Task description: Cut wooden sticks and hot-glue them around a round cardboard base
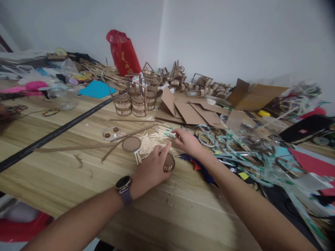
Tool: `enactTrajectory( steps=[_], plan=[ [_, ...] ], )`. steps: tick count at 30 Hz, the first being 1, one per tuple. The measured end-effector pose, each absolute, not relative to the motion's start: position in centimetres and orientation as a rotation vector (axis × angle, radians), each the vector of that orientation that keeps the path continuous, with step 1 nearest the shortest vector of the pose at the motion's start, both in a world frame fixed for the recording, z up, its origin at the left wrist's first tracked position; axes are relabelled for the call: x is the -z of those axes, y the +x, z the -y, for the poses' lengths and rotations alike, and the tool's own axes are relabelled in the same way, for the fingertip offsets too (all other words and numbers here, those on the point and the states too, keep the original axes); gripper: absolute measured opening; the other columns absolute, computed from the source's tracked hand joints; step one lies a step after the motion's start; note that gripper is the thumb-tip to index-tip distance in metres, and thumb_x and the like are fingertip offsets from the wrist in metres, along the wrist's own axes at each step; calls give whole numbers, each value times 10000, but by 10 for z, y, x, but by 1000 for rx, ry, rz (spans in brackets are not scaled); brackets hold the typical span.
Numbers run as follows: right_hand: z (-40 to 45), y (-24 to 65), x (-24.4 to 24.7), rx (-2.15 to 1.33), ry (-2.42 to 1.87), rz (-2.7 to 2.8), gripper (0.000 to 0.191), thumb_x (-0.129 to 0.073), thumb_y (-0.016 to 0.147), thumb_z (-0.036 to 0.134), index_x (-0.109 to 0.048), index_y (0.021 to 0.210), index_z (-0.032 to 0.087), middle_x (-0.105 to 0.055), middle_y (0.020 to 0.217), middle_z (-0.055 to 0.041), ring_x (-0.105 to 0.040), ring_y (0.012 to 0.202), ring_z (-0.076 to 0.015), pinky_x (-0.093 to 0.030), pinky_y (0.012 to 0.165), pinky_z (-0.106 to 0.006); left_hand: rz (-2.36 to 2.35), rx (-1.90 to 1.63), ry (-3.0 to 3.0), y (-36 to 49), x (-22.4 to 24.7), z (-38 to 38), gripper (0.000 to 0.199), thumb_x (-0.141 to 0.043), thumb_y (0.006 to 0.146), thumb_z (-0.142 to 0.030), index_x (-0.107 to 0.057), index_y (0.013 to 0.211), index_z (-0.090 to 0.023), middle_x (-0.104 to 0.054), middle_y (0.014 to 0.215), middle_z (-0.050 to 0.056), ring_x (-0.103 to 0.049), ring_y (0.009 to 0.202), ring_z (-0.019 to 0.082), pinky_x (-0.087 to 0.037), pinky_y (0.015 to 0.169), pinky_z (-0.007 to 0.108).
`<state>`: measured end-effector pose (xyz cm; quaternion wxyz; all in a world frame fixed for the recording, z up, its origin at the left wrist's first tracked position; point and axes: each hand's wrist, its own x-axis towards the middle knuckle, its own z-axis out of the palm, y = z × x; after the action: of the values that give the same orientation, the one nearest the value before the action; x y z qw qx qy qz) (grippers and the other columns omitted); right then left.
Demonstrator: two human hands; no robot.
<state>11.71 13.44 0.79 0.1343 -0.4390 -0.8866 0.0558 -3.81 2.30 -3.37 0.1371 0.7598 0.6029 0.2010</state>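
My left hand (149, 171), with a watch (123, 182) on its wrist, grips a small round cardboard base (169, 161) by its edge. Short wooden sticks stand around the rim of that base. Over the loose pile of wooden sticks (150, 144), my right hand (187, 142) has its fingertips bent together at the sticks' far end; what they pinch is too small to make out. A second round cardboard base (131, 143) lies left of the pile. Beneath my right forearm rests a dark blue glue gun (190, 159), its nozzle pointing toward the held base.
Small stick-covered buckets (123, 104) stand behind the pile, beside cardboard sheets (193, 111). Tangled green-and-clear strips (235, 150) crowd the right. Cardboard strips (75, 148) and a black strip (60, 130) cross the left. Part of another person's hand (3, 113) shows at the left edge.
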Motion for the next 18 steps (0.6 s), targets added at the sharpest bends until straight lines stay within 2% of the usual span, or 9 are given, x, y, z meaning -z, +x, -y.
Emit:
enactTrajectory(
  steps=[3,5,9,18],
  plan=[
    [-105,136,-13,-260,-1241,2460,164,-428,840,153,-546,951,180,-638,810,-30,-576,707,-156,-447,654,-244,-1737,-586,2221,-39,34,-23,932,-656,725,-223,-115,1479,-305,-398,1311,94,-547,1106,265,-479,855,342],
    [-83,145,-9,-544,-1155,2326,59,-476,813,192,-528,838,205,-590,698,12,-535,621,-139,-426,594,-233,-1743,-579,2226,-39,35,-23,932,-662,725,-225,-119,1478,-306,-404,1298,94,-561,1081,268,-488,831,342],
    [-55,149,8,-880,-1136,2159,15,-511,765,216,-521,774,211,-527,635,44,-482,560,-117,-372,526,-215,-1752,-572,2233,-39,37,-24,971,-686,712,-229,-98,1481,-308,-400,1285,90,-567,1068,268,-490,815,330],
    [-52,139,26,-837,-1067,2036,51,-516,766,178,-558,783,200,-542,648,36,-490,590,-122,-382,567,-224,-1818,-517,2226,-39,38,-27,976,-684,702,-248,-93,1477,-307,-402,1315,91,-595,1022,258,-501,747,311]
  ],
)
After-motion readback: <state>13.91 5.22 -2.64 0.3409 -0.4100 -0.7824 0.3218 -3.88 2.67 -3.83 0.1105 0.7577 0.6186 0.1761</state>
